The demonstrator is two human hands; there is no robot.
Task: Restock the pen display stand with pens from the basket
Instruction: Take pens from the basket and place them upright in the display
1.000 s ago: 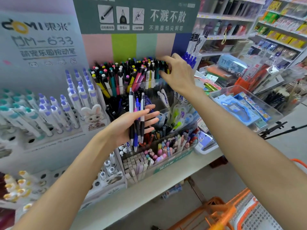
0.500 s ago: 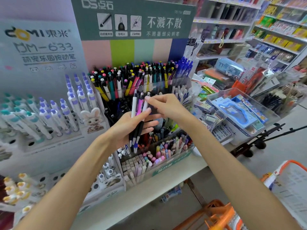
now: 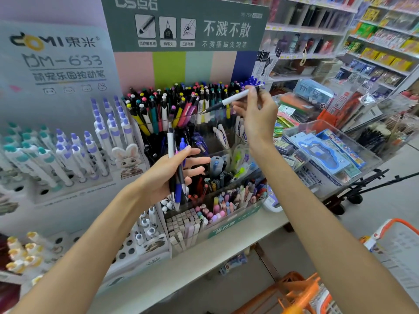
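Observation:
The pen display stand (image 3: 195,53) has a green header and tiers packed with colourful pens (image 3: 181,103). My left hand (image 3: 167,177) holds a small bundle of pens (image 3: 175,168) upright in front of the stand's lower tiers, thumb pressed across them. My right hand (image 3: 256,112) is raised at the top tier's right end and pinches a single white pen with a dark tip (image 3: 231,99), held slanted with the tip pointing left and down. The orange basket (image 3: 299,295) sits at the bottom right, partly out of frame.
A Domi display (image 3: 56,137) of white pens with teal and purple caps stands to the left. A clear bin of blue packaged goods (image 3: 326,150) is to the right on the white shelf (image 3: 204,252). Aisle shelving fills the far right.
My right hand pulled one white pen out of the bundle in my left hand and lifted it up and right toward the top tier. The left hand stayed in place.

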